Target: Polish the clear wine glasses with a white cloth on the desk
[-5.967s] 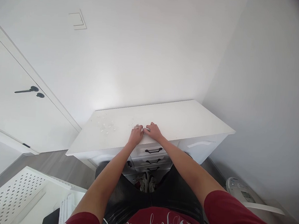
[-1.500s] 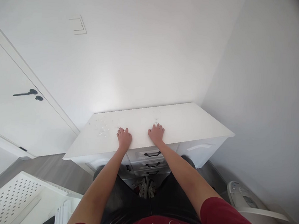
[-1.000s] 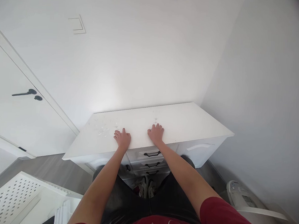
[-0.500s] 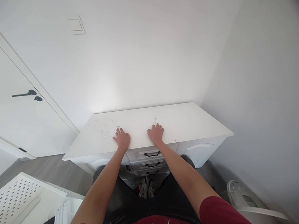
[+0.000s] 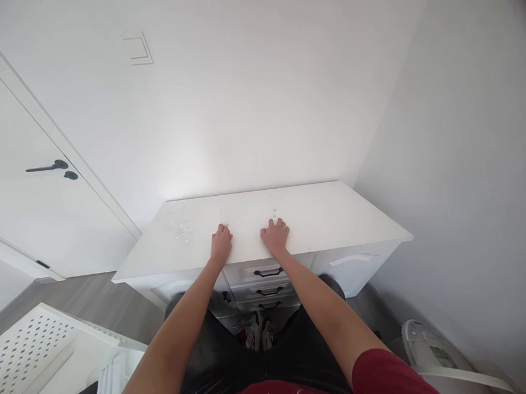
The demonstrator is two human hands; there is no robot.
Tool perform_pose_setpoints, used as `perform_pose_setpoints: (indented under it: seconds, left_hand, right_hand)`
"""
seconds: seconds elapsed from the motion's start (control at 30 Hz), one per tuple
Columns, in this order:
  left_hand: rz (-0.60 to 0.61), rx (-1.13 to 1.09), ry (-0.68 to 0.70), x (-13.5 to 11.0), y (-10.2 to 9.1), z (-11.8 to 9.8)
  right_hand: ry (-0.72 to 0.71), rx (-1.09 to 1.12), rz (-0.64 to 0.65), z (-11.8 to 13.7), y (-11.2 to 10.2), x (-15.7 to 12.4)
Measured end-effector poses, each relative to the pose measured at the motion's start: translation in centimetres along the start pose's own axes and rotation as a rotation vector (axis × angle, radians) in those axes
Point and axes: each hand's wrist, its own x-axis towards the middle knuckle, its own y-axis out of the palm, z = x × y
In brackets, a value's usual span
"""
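Observation:
Both of my hands are over the white cabinet top [image 5: 333, 213]. My left hand [image 5: 221, 243] has its fingers curled down and drawn together at the surface; what they hold, if anything, is hidden. Faint clear bits [image 5: 225, 214] show just beyond its fingertips. To its left lies a cluster of small, clear, shiny pieces [image 5: 182, 231], too faint to name. My right hand [image 5: 275, 234] rests palm down, with bent fingers apart and the thumb out to the left. A small clear piece [image 5: 274, 212] lies just past its fingertips.
Drawers with black handles [image 5: 268, 272] face me below the top. A white door with a black lever [image 5: 46, 167] is at left. A white perforated panel [image 5: 22, 349] stands lower left, and a pale appliance with a display [image 5: 436, 353] lower right.
My left hand has moved a little to the right, away from the clear cluster, and its spread fingers have curled together. My right hand has stayed in place.

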Motion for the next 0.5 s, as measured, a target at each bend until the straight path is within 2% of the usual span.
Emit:
perform_pose_setpoints:
  seconds: [0.27, 0.5]
  left_hand:
    - [-0.036, -0.019, 0.034, -0.5, -1.0, -0.5]
    - [0.045, 0.001, 0.068, -0.5, -1.2, -0.7]
  right_hand:
    - [-0.036, -0.004, -0.007, 0.1, -0.1, -0.1]
    - [-0.137, -0.023, 0.046, 0.2, -0.1, -0.2]
